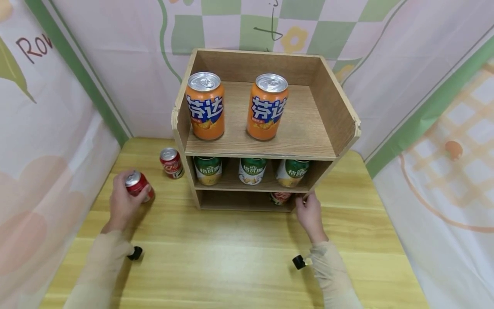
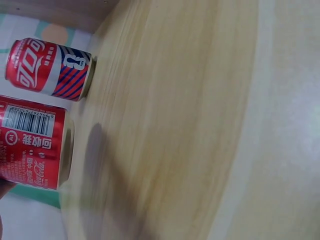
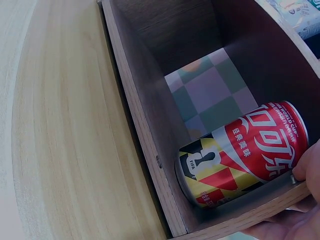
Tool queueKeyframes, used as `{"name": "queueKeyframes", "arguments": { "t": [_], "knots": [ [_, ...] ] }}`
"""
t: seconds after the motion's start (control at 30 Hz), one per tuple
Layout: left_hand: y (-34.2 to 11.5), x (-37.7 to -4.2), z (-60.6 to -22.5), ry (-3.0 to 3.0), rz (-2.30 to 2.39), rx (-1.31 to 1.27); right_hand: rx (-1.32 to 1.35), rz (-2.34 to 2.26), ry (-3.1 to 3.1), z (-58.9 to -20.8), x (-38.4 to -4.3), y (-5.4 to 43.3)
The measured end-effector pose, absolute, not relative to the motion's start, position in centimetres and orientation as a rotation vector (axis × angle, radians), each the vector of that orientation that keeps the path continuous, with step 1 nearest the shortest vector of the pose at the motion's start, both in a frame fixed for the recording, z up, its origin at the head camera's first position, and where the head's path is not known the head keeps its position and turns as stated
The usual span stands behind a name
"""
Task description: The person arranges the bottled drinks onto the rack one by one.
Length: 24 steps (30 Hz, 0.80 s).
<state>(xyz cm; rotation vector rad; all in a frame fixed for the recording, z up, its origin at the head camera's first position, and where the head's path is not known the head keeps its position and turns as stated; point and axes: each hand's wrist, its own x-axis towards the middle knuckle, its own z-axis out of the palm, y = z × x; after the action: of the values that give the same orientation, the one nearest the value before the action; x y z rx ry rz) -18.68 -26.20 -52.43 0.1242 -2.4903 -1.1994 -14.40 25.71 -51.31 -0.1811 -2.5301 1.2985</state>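
At the table's left side my left hand [image 1: 122, 199] grips a red Coca-Cola can [image 1: 136, 184], thumb and fingers wrapped around its body. The left wrist view has this can [image 2: 31, 142] with its barcode side showing; most of the hand is out of that view. A second Coca-Cola can [image 2: 50, 70] stands close by, beside the wooden shelf [image 1: 251, 156]. My right hand [image 1: 310, 214] holds the lower right side panel of the shelf, thumb at its front edge and fingers outside. Just inside that panel, in the bottom compartment, a red and yellow Coca-Cola can [image 3: 242, 152] stands.
Two orange Fanta cans [image 1: 267, 109] stand on the shelf's top level. In the middle level are three green and white cans [image 1: 252, 171] in a row. The wooden table [image 1: 239, 257] meets patterned cloth walls [image 1: 135, 77] at the back and sides.
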Motion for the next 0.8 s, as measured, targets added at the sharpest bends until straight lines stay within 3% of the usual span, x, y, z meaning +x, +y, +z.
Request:
{"name": "queueKeyframes", "arguments": {
  "t": [0.8],
  "knots": [
    [-25.9,-16.1,-51.0,-2.424,-1.101,-0.383,-0.176,1.317,-2.536,-51.3,-14.4,25.6]
  ]
}}
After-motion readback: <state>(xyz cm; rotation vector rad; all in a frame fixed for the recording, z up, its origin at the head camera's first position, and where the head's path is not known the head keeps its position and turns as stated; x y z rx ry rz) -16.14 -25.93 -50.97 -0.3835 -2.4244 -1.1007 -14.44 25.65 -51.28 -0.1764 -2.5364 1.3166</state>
